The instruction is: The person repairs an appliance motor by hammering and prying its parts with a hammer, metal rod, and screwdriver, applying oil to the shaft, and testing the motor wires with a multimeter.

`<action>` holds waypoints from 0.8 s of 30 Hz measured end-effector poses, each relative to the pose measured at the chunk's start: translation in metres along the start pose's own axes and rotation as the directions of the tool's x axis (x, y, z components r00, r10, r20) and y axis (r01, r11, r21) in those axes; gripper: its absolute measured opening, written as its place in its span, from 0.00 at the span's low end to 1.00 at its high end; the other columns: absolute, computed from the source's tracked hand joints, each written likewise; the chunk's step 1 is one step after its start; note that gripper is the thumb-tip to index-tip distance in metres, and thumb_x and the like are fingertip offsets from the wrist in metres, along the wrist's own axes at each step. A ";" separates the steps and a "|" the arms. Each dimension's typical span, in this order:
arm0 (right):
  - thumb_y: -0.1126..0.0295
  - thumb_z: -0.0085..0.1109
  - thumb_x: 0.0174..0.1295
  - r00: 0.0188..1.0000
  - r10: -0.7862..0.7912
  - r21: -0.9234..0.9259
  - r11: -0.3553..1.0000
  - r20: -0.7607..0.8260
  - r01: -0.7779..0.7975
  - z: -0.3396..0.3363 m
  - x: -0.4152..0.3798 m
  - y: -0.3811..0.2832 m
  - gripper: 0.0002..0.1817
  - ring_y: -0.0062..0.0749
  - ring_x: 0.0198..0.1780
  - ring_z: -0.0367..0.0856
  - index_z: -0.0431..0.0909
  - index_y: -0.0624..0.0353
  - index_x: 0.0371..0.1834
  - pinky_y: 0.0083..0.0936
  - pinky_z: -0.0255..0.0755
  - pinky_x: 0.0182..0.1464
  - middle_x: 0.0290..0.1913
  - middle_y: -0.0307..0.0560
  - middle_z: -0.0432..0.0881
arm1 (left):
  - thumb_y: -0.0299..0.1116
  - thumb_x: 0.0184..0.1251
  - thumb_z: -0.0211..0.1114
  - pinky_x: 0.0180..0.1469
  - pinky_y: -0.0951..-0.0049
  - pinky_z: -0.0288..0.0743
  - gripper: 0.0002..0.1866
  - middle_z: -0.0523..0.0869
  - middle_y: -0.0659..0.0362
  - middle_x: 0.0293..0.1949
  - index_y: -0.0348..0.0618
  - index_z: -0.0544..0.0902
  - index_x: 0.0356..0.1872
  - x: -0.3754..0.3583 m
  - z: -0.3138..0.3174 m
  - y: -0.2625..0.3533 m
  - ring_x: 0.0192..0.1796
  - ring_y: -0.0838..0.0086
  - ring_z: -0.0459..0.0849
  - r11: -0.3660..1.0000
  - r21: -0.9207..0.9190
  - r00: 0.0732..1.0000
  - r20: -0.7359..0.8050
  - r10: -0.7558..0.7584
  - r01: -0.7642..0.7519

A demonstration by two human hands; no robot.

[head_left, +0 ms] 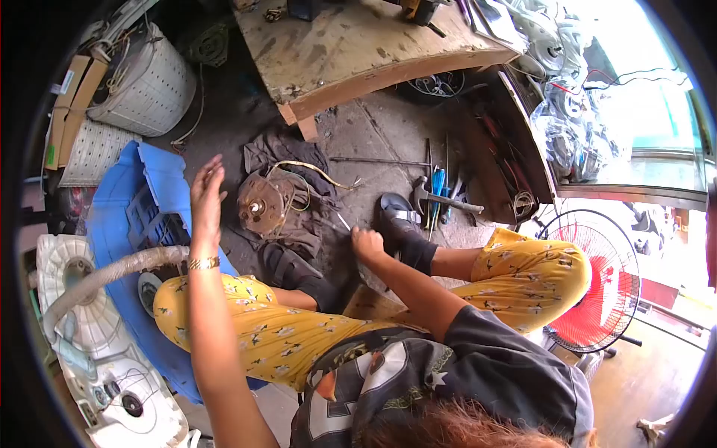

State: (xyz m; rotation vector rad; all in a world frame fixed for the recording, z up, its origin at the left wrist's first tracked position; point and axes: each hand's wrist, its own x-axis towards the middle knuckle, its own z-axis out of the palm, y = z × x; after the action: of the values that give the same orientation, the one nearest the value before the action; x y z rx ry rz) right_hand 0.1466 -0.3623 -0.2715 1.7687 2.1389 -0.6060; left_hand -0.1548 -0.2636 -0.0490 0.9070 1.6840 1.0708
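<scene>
Head view: the person sits low on the concrete floor [388, 127], legs bent to either side of a rusty electric motor [260, 205] that lies on a dark cloth [287, 160], its pale wires [314, 173] trailing off to the right. The right hand [367, 244] is down near the floor just right of the motor, clenched around a thin metal tool [343, 221] whose tip points toward the motor; whether it is a screwdriver or a probe is too small to tell. The left hand [207, 196] is raised above the blue plastic crate [142, 194], fingers spread and holding nothing, well apart from the motor.

The work looks to be at the stage of opening or probing the motor, with the tool in hand but not yet applied to it. The next move likely calls for the free left hand to come down and steady the motor housing so the tool tip can be set on it.

A hammer [442, 198] and blue-handled tools [437, 187] lie beyond the right foot, and a red fan [609, 280] stands at the right.
</scene>
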 end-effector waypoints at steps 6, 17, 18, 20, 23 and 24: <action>0.70 0.40 0.61 0.955 -0.214 0.267 0.951 0.204 0.155 -0.041 -0.064 0.010 0.10 0.55 0.31 0.79 0.62 0.64 0.43 0.45 0.72 0.32 0.30 0.60 0.79 | 0.44 0.67 0.53 0.50 0.75 0.65 0.20 0.75 0.64 0.55 0.50 0.73 0.57 -0.005 -0.010 0.026 0.52 0.78 0.73 0.996 -0.027 0.995 -0.035 0.090 -0.091; 0.74 0.51 0.54 0.965 -0.204 0.613 0.744 -0.167 0.264 -0.023 -0.061 0.026 0.20 0.65 0.36 0.73 0.55 0.62 0.48 0.50 0.66 0.35 0.29 0.66 0.75 | 0.39 0.66 0.56 0.48 0.80 0.66 0.18 0.78 0.67 0.52 0.48 0.74 0.56 0.016 0.020 0.018 0.48 0.81 0.75 0.938 0.073 0.938 0.102 0.332 -0.340; 0.75 0.52 0.54 0.962 -0.210 0.650 0.709 -0.175 0.273 -0.025 -0.054 0.023 0.21 0.65 0.38 0.72 0.56 0.62 0.49 0.49 0.66 0.36 0.30 0.66 0.74 | 0.39 0.67 0.55 0.48 0.81 0.66 0.18 0.78 0.67 0.52 0.48 0.74 0.55 0.017 0.027 0.023 0.48 0.82 0.75 0.933 0.072 0.932 0.116 0.343 -0.352; 0.76 0.51 0.54 0.956 -0.185 0.720 0.628 -0.229 0.294 -0.027 -0.051 0.022 0.19 0.65 0.38 0.71 0.58 0.63 0.48 0.45 0.66 0.37 0.31 0.65 0.73 | 0.29 0.66 0.56 0.51 0.80 0.66 0.15 0.78 0.60 0.50 0.38 0.74 0.53 0.014 0.037 0.028 0.47 0.82 0.74 0.950 -0.007 0.944 0.111 0.312 -0.313; 0.76 0.51 0.55 0.976 -0.130 0.781 0.585 -0.175 0.218 -0.026 -0.045 0.027 0.16 0.64 0.36 0.70 0.59 0.63 0.45 0.41 0.66 0.36 0.30 0.64 0.72 | 0.29 0.65 0.56 0.51 0.81 0.66 0.15 0.78 0.61 0.48 0.38 0.75 0.53 0.015 0.045 0.024 0.45 0.82 0.74 0.951 -0.051 0.937 0.162 0.310 -0.305; 0.75 0.52 0.56 0.982 -0.077 0.781 0.597 -0.175 0.186 -0.028 -0.042 0.023 0.15 0.60 0.35 0.70 0.58 0.63 0.43 0.36 0.67 0.37 0.30 0.61 0.72 | 0.30 0.66 0.56 0.52 0.80 0.66 0.15 0.78 0.61 0.50 0.39 0.75 0.53 0.017 0.047 0.022 0.48 0.81 0.74 0.943 -0.018 0.924 0.190 0.331 -0.334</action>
State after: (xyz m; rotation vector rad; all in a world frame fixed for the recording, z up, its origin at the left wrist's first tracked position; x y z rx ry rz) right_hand 0.1787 -0.3805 -0.2297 2.0736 2.2606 -1.7768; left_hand -0.1131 -0.2282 -0.0436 1.2969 1.4109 1.1523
